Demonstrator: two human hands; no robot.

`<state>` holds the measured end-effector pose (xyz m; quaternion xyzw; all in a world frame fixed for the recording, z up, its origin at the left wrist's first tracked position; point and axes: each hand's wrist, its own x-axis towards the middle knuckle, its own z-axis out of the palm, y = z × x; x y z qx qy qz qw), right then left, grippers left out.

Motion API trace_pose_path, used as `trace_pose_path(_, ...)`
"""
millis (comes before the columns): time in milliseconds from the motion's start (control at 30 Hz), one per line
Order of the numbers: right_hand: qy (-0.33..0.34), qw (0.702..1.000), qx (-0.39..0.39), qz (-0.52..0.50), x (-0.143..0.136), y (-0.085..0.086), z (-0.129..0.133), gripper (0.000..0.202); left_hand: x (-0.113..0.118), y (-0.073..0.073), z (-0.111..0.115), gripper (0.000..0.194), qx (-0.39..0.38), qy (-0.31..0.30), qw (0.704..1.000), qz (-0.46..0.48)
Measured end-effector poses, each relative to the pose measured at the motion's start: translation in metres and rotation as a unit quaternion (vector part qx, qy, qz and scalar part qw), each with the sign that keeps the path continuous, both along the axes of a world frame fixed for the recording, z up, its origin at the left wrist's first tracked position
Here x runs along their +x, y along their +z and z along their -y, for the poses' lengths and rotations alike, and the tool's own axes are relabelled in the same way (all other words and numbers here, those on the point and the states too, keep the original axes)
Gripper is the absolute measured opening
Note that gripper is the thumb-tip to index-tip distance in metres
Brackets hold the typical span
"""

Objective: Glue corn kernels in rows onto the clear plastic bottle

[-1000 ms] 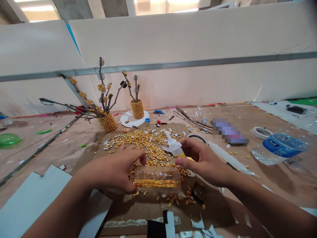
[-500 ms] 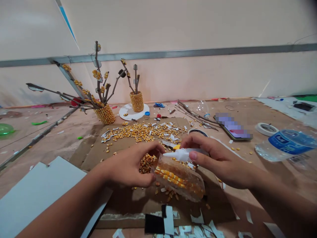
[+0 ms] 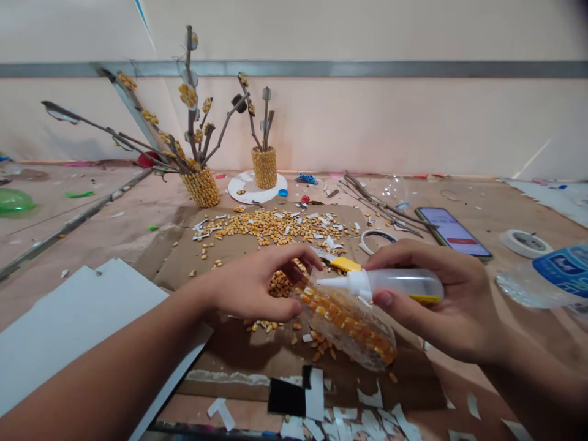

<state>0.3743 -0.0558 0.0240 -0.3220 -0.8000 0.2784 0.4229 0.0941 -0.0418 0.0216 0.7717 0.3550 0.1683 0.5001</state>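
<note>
Far left, a green plastic piece [image 3: 15,201] is seen, then white sheets [image 3: 82,343], partly covered by the left forearm. A corn-covered pot [image 3: 202,187] is fitted with branches bearing kernel clusters. Left hand [image 3: 257,288]: grip partly closed, thumb and fingers bent around the left end of a clear plastic cylinder [image 3: 346,321]. A second corn-covered pot [image 3: 264,168] is placed farther back on a white disc [image 3: 239,188]; loose kernels [image 3: 271,226] are spread over cardboard [image 3: 165,269]. The cylinder is held tilted above the cardboard, right end lower, kernels set in rows along its side. A yellow-handled cutter [image 3: 345,264] is partly hidden behind. A squeeze bottle [image 3: 399,282] is held nearly level, nozzle pointed left, just beside the cylinder's upper left end; contact cannot be told. Right hand [image 3: 459,300]: grip closed around the squeeze bottle, thumb in front, fingers behind. Farther right, a phone [image 3: 452,231], a tape roll [image 3: 526,242] and a water bottle [image 3: 560,275] are seen on the desk [image 3: 482,214].
</note>
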Motion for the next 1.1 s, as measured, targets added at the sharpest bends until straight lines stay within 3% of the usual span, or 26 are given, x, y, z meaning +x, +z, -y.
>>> trace_pose_path(600,-0.007,0.995,0.085,0.052,-0.0014,-0.0028,-0.0006,0.008,-0.0013,-0.0013,0.0003,0.053,-0.02,-0.002,1.0,0.005)
trace_pose_path(1100,-0.005,0.995,0.082,0.064,-0.0002,-0.0046,-0.0005,0.01,-0.0019,-0.0007,0.0011,0.053,-0.028,0.004,1.0,-0.001)
